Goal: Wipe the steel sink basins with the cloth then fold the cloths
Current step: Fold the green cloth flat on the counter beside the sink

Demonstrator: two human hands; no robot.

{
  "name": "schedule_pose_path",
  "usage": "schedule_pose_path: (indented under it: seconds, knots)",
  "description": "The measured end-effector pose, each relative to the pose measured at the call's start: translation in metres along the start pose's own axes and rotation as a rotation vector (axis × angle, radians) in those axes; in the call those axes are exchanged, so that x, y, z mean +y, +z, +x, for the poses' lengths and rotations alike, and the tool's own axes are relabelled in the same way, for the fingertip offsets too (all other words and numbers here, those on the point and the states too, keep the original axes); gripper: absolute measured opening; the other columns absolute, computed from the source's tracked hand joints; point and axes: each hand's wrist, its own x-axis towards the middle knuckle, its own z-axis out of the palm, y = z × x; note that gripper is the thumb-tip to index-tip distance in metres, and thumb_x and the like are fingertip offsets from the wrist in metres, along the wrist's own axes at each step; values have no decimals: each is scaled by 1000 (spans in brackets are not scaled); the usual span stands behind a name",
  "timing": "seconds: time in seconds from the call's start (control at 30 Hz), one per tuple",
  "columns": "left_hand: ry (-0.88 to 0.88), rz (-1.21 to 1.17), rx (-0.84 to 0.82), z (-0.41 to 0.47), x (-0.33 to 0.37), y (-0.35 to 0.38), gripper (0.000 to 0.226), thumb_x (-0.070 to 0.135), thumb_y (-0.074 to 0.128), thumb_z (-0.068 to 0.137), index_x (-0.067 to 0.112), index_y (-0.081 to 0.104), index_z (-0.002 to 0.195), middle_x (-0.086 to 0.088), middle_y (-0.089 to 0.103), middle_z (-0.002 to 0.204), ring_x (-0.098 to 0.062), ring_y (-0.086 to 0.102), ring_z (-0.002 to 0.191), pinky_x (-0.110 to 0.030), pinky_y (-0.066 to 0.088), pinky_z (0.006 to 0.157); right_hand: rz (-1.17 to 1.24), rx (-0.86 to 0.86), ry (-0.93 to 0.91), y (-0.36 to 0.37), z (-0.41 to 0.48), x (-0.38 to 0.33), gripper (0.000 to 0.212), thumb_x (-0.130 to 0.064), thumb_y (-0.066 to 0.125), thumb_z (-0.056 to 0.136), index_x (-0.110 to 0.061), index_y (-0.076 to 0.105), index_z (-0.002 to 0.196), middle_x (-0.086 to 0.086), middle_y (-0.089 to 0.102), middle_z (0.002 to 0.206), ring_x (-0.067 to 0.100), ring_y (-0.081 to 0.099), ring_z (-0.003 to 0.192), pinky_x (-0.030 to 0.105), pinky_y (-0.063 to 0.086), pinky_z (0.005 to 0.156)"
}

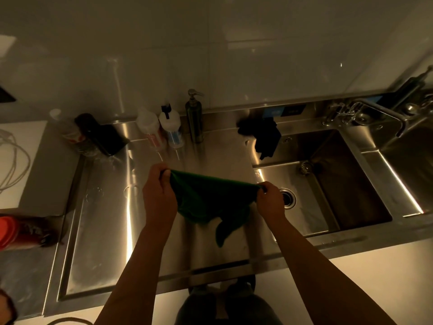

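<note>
A green cloth (206, 200) hangs stretched between my two hands above the steel drainboard (105, 219). My left hand (158, 191) pinches its left upper corner and my right hand (269, 198) pinches its right upper corner. The cloth's lower part droops loose, with one tail pointing down. A dark cloth (264, 134) lies crumpled over the back left rim of the steel sink basin (351, 184), partly hanging into it. The basin has a round drain (287, 198) just right of my right hand.
Along the back of the drainboard stand a steel pump dispenser (194, 116), two white bottles (169, 127), a clear bottle (70, 132) and a black box (103, 134). A faucet (365, 113) rises behind the basin; a second basin (412, 148) lies at the right. A red container (14, 233) sits at the left.
</note>
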Motion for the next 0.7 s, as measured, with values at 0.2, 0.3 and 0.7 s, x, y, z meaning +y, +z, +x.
schedule_pose_path:
  seconds: [0.2, 0.3, 0.7]
  knots:
    - [-41, -17, 29, -3, -1, -9, 17, 11, 43, 109, 18, 57, 101, 7, 55, 79, 8, 55, 72, -6, 41, 62, 337, -58, 33, -5, 14, -40, 24, -10, 48, 101, -18, 70, 104, 8, 71, 105, 27, 72, 92, 49, 59, 86]
    - [-44, -65, 63, -5, 8, -16, 18, 10, 43, 108, 17, 57, 99, 3, 55, 77, 5, 52, 67, -9, 38, 57, 363, -63, -67, -6, 20, -72, 28, -13, 45, 103, -15, 69, 118, 8, 69, 113, 24, 65, 108, 47, 53, 99]
    - [0, 74, -901, -84, 46, 41, 13, 21, 55, 104, 20, 68, 103, 1, 69, 96, -8, 63, 86, -29, 54, 85, 244, -107, 15, 13, 31, -58, 37, 7, 48, 91, -16, 76, 101, 25, 71, 108, 36, 67, 89, 41, 56, 77]
